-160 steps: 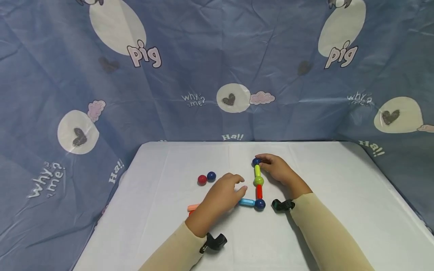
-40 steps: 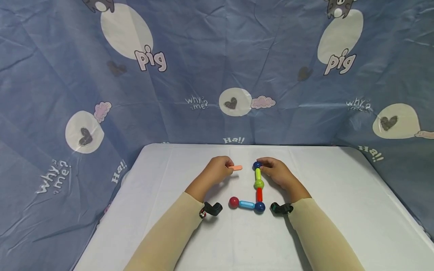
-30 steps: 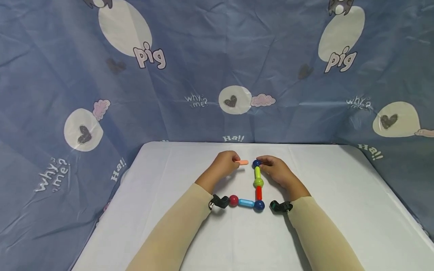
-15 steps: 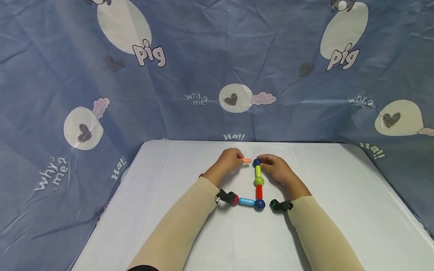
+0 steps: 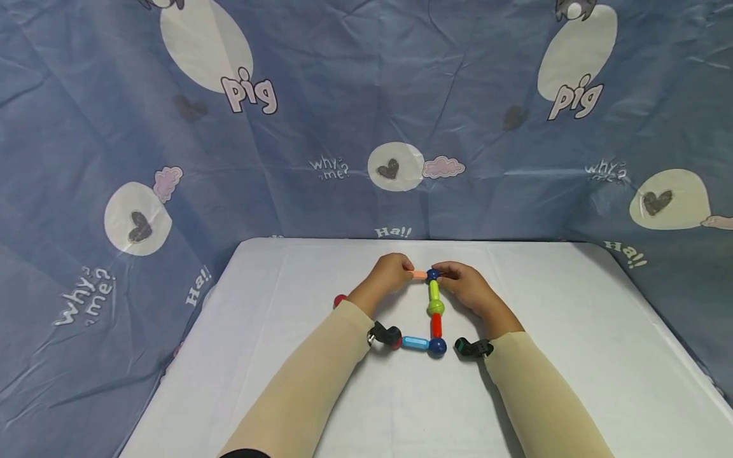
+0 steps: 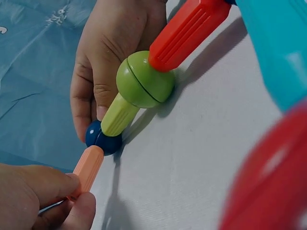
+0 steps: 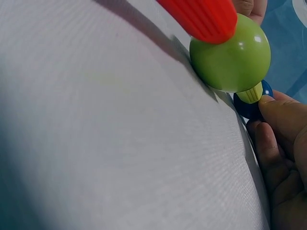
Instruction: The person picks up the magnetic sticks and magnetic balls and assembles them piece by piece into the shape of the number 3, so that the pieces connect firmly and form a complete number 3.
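My left hand pinches a peach toy rod between thumb and fingers. The rod's free end meets a dark blue ball, which my right hand holds with its fingertips. From that ball a yellow-green rod runs to a green ball, then a red rod to a second dark blue ball. A light blue rod extends left from there to a red ball, mostly covered by my left wrist camera in the head view.
Another red ball peeks out behind my left forearm, partly hidden. Everything lies on a white-covered table. A blue printed cloth hangs behind its far edge. Black cameras sit at both wrists.
My left hand, earlier empty above the table, took up the peach rod and moved it right until it met the far blue ball. My right hand stayed at that ball.
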A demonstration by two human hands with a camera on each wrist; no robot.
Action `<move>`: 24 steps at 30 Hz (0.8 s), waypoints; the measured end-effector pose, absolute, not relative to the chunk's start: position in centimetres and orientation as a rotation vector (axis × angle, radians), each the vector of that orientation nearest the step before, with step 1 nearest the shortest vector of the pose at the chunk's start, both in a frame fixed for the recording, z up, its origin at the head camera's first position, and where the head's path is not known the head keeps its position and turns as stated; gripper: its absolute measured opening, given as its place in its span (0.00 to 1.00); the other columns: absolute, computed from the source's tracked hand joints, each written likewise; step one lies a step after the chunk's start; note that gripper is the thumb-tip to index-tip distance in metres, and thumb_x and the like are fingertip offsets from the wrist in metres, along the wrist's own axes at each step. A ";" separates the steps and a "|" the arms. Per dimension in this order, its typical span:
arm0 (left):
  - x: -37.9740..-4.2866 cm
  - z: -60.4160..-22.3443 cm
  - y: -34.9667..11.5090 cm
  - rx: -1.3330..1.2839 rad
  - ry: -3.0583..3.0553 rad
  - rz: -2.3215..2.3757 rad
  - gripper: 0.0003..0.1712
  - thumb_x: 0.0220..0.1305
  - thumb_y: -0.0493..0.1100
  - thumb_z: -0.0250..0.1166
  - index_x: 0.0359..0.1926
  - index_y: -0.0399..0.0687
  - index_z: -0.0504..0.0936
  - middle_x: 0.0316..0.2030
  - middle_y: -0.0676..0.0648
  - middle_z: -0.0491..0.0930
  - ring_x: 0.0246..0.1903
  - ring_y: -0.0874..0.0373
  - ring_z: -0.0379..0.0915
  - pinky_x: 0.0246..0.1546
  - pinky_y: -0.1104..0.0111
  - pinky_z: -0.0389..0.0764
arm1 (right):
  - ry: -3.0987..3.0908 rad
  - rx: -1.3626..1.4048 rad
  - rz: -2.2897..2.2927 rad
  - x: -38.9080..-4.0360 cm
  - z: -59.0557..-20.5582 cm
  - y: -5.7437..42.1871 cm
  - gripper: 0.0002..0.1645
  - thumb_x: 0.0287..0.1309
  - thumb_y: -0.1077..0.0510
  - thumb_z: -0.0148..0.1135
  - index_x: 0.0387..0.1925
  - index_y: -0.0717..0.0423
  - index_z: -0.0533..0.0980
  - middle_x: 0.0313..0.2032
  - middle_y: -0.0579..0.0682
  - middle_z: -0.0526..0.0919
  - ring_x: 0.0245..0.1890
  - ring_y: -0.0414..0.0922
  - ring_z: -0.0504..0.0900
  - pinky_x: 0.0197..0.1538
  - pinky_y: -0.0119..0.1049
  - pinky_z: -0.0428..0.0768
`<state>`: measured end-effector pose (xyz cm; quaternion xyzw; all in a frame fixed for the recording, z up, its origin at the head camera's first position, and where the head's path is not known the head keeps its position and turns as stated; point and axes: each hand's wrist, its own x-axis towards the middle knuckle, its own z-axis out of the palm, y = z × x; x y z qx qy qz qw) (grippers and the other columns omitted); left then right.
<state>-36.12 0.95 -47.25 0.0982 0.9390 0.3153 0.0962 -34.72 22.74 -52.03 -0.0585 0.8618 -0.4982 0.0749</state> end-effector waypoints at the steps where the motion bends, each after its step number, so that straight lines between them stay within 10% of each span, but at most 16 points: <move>1: -36.1 -47.3 1.0 0.284 2.781 0.942 0.08 0.73 0.42 0.67 0.48 0.46 0.88 0.45 0.48 0.86 0.43 0.56 0.78 0.51 0.63 0.81 | 2.589 -0.174 -1.491 -34.7 -52.0 22.8 0.21 0.74 0.55 0.63 0.64 0.50 0.79 0.61 0.53 0.83 0.65 0.54 0.78 0.72 0.56 0.69; 24: -35.1 -45.9 -1.2 0.174 2.834 1.153 0.15 0.75 0.48 0.59 0.53 0.45 0.83 0.47 0.44 0.85 0.47 0.49 0.81 0.52 0.56 0.81 | 2.603 -0.139 -1.472 -34.6 -52.0 22.7 0.21 0.73 0.53 0.64 0.64 0.48 0.80 0.61 0.53 0.83 0.64 0.54 0.78 0.72 0.56 0.70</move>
